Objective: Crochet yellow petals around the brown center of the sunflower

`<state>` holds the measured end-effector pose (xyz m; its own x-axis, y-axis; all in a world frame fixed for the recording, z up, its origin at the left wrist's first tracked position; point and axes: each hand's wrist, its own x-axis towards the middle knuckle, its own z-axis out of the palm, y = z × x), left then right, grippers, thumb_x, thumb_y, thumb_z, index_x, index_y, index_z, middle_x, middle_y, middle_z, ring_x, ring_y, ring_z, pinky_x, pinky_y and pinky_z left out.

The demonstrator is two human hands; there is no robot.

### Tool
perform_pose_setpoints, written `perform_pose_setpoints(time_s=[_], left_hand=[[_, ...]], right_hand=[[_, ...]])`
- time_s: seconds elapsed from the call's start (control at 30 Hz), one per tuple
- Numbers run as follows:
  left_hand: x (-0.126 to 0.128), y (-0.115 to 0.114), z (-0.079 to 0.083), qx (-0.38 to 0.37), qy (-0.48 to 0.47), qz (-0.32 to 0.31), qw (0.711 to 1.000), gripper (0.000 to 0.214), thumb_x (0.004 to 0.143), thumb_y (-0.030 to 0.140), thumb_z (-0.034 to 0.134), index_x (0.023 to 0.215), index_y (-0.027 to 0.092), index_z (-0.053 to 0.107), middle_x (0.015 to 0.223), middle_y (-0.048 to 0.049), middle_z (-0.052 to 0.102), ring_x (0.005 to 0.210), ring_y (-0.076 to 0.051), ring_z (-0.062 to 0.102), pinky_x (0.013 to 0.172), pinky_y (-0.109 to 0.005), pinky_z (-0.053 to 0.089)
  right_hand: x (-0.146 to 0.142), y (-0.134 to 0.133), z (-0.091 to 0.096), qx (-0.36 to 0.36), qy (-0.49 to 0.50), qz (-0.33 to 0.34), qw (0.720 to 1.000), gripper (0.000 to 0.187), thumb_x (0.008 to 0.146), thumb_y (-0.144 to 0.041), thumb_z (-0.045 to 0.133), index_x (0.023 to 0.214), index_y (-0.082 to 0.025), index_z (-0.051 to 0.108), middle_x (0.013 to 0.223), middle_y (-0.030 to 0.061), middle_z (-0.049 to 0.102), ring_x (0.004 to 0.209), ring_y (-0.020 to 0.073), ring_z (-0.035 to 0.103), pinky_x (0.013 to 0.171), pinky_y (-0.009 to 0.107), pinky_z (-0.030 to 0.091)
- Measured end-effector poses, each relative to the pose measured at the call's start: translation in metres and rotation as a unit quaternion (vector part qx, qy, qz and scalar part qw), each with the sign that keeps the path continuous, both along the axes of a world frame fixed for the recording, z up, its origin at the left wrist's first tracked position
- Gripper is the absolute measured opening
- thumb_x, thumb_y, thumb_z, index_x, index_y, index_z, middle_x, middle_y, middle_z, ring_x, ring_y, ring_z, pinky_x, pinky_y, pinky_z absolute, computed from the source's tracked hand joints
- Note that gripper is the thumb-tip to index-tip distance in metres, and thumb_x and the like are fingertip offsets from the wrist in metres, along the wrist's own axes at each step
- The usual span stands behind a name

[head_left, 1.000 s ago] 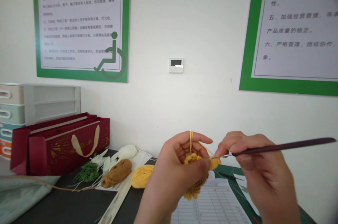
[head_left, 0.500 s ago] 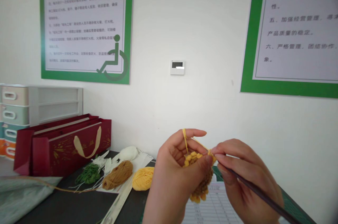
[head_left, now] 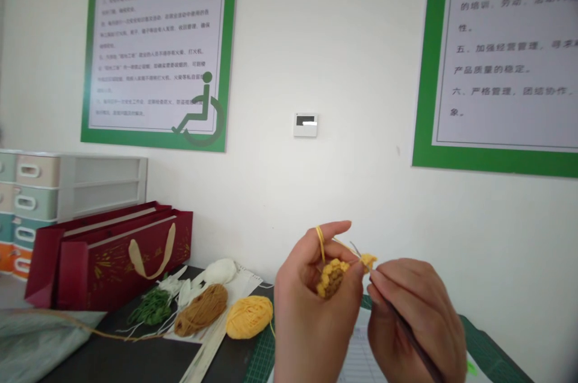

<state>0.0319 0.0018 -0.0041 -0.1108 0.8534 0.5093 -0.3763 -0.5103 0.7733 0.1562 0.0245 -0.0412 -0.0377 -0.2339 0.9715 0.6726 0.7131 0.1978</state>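
Note:
My left hand point(head_left: 316, 317) pinches a small yellow and brown crocheted piece point(head_left: 333, 276) between thumb and fingers. Yellow yarn point(head_left: 320, 237) is looped over its raised index finger. My right hand point(head_left: 413, 320) is closed round a dark crochet hook point(head_left: 409, 335). The hook's metal tip pokes into the upper edge of the piece, and its shaft runs down to the lower right. Both hands are held up in front of the wall, above the desk.
On the dark desk point(head_left: 135, 359) lie a yellow yarn ball point(head_left: 249, 317), a brown yarn ball point(head_left: 201, 309), white yarn point(head_left: 219, 271) and green strands point(head_left: 151, 308). A red gift bag point(head_left: 108, 256) and plastic drawers point(head_left: 54, 187) stand at the left. A green cutting mat point(head_left: 485, 356) lies under my hands.
The hook's handle has swung from pointing right to pointing down-right, and my right hand has dropped lower. The piece has turned in my left hand. The view has shifted slightly.

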Motion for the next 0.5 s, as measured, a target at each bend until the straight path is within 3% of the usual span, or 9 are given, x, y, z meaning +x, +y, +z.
perform_pose_setpoints(time_s=[0.1, 0.23, 0.3, 0.4, 0.47, 0.5], left_hand=[[-0.004, 0.003, -0.002, 0.04, 0.075, 0.061, 0.995, 0.024, 0.079, 0.013, 0.078, 0.1, 0.024, 0.079, 0.075, 0.0, 0.068, 0.066, -0.015, 0.062, 0.056, -0.024, 0.047], [-0.016, 0.007, -0.001, 0.01, 0.061, -0.046, 0.997, 0.021, 0.075, 0.014, 0.081, 0.094, 0.022, 0.081, 0.072, 0.0004, 0.067, 0.053, -0.009, 0.053, 0.048, -0.022, 0.039], [-0.02, 0.008, 0.002, -0.024, 0.034, -0.103, 0.994, 0.02, 0.071, 0.014, 0.084, 0.09, 0.02, 0.083, 0.071, 0.0001, 0.068, 0.052, -0.007, 0.051, 0.048, -0.021, 0.037], [-0.023, 0.008, 0.004, -0.04, 0.008, -0.155, 0.987, 0.019, 0.067, 0.012, 0.087, 0.086, 0.018, 0.085, 0.071, -0.0016, 0.069, 0.057, -0.008, 0.054, 0.054, -0.02, 0.04], [-0.022, 0.009, 0.003, -0.043, -0.001, -0.171, 0.984, 0.02, 0.067, 0.013, 0.089, 0.086, 0.018, 0.086, 0.073, -0.0022, 0.069, 0.061, -0.009, 0.057, 0.058, -0.02, 0.043], [-0.022, 0.009, 0.002, -0.046, -0.005, -0.178, 0.983, 0.021, 0.067, 0.014, 0.09, 0.087, 0.019, 0.086, 0.075, -0.0025, 0.069, 0.062, -0.009, 0.057, 0.059, -0.021, 0.043]], right_hand=[[0.003, -0.011, 0.001, -0.076, -0.001, 0.016, 0.997, 0.038, 0.081, -0.001, 0.064, 0.108, -0.026, 0.067, 0.09, 0.0039, 0.071, 0.079, 0.0209, 0.065, 0.072, 0.036, 0.051], [0.007, -0.015, 0.001, -0.2, 0.132, 0.098, 0.966, 0.009, 0.098, -0.02, 0.059, 0.099, -0.026, 0.065, 0.083, 0.0021, 0.066, 0.074, 0.0172, 0.061, 0.068, 0.032, 0.047], [0.008, -0.012, 0.003, -0.271, 0.197, 0.184, 0.924, 0.015, 0.102, -0.032, 0.057, 0.093, -0.025, 0.066, 0.075, 0.0008, 0.062, 0.069, 0.0152, 0.057, 0.063, 0.029, 0.044], [0.005, -0.004, 0.009, -0.361, 0.218, 0.35, 0.836, 0.026, 0.102, -0.04, 0.057, 0.083, -0.023, 0.065, 0.068, -0.0008, 0.055, 0.065, 0.013, 0.051, 0.061, 0.025, 0.043], [0.002, 0.001, 0.012, -0.392, 0.212, 0.435, 0.782, 0.029, 0.1, -0.04, 0.06, 0.077, -0.022, 0.06, 0.068, -0.001, 0.056, 0.065, 0.0122, 0.051, 0.062, 0.024, 0.046], [0.0, 0.002, 0.012, -0.392, 0.204, 0.463, 0.768, 0.03, 0.099, -0.04, 0.062, 0.076, -0.022, 0.057, 0.069, -0.0012, 0.057, 0.065, 0.0121, 0.052, 0.062, 0.024, 0.048]])
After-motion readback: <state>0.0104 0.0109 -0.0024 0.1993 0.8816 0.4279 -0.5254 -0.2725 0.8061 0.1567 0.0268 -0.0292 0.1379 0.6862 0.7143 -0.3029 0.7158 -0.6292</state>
